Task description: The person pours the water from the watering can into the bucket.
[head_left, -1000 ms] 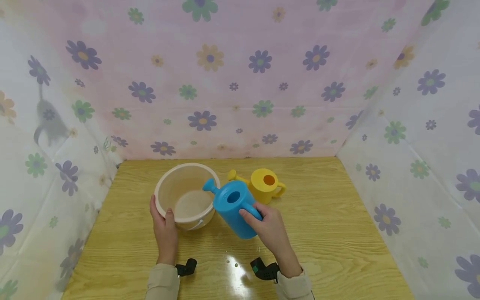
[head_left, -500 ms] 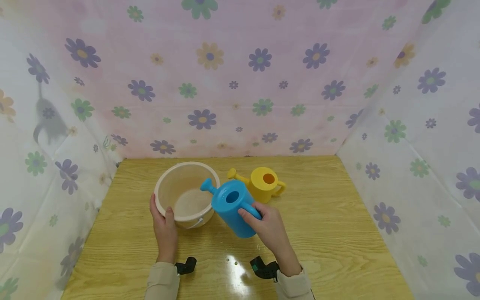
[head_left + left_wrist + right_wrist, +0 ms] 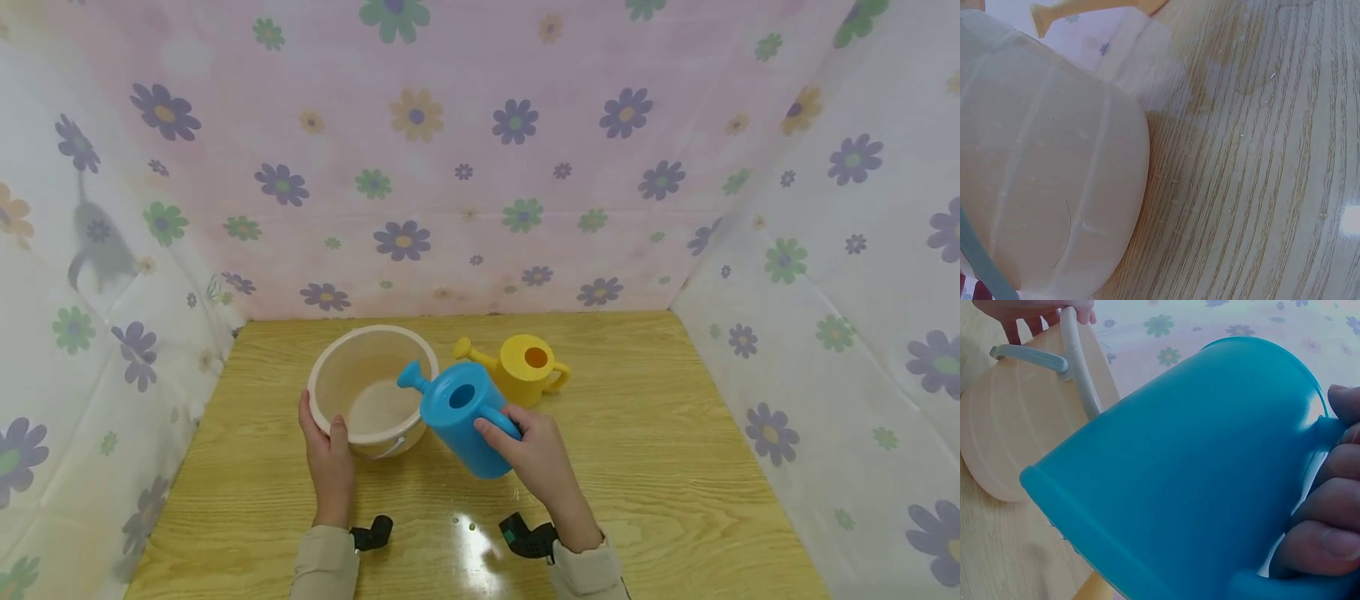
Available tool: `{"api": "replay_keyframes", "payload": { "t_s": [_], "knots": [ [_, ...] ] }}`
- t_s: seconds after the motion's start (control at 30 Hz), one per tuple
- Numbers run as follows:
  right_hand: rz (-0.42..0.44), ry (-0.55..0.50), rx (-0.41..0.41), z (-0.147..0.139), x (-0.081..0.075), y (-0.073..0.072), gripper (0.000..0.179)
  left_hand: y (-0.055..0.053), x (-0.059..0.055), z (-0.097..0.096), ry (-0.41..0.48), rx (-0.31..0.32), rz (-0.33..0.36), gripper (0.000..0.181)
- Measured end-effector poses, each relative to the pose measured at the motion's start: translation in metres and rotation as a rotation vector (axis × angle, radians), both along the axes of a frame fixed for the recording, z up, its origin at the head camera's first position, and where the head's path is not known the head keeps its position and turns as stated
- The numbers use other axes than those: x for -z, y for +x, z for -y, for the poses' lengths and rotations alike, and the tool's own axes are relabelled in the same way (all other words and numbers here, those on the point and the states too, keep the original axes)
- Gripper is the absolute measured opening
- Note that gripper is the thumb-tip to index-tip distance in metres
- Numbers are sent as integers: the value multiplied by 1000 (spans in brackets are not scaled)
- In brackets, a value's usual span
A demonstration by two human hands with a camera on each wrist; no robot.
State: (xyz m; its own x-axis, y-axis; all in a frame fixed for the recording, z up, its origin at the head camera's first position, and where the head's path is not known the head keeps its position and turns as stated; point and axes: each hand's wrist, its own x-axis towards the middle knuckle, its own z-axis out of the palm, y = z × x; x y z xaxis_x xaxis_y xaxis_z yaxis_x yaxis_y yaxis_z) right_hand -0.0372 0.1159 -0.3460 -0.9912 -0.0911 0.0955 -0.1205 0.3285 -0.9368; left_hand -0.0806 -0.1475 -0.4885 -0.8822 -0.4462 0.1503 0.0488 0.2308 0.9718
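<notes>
My left hand (image 3: pixel 330 454) grips the near left side of a pale cream bucket (image 3: pixel 324 367), thumb over the rim and fingers along the outer wall. My right hand (image 3: pixel 536 450) holds a blue watering can (image 3: pixel 468 429) by its handle, fingers curled round it in the right wrist view. The can tilts to the left, its spout head over the bucket's right rim. No stream shows at the spout. Water drops cling to the can's bottom edge in the right wrist view. Behind it stands a yellow watering can (image 3: pixel 525 371), partly hidden by the blue one.
The wooden table (image 3: pixel 660 467) has wet patches and drops near the bucket in the left wrist view. Flowered cloth walls (image 3: pixel 480 150) close off the back and both sides. A black wrist camera mount (image 3: pixel 528 537) sticks out from the right wrist.
The blue watering can has shifted slightly left, its spout a little farther over the bucket. My left hand and the bucket stay in place; the head view shifts slightly.
</notes>
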Motion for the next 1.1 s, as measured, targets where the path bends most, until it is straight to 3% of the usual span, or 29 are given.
{"api": "replay_keyframes", "payload": {
  "t_s": [0.33, 0.5, 0.73, 0.87, 1.1],
  "knots": [
    [-9, -4, 1, 0, 0, 0, 22, -2, -1, 0, 43, 10, 0, 58],
    [-2, -11, -3, 0, 0, -1, 21, -1, -1, -1, 18, -5, -3, 58],
    [-5, -17, -6, 1, 1, -1, 22, 0, -8, -2, 29, 5, 0, 57],
    [-3, -17, -7, 1, 0, -1, 21, -1, -2, 0, 22, 1, -3, 57],
    [14, -13, -7, 0, 2, -1, 23, -1, 0, 0, 24, -4, -7, 57]
  ]
}}
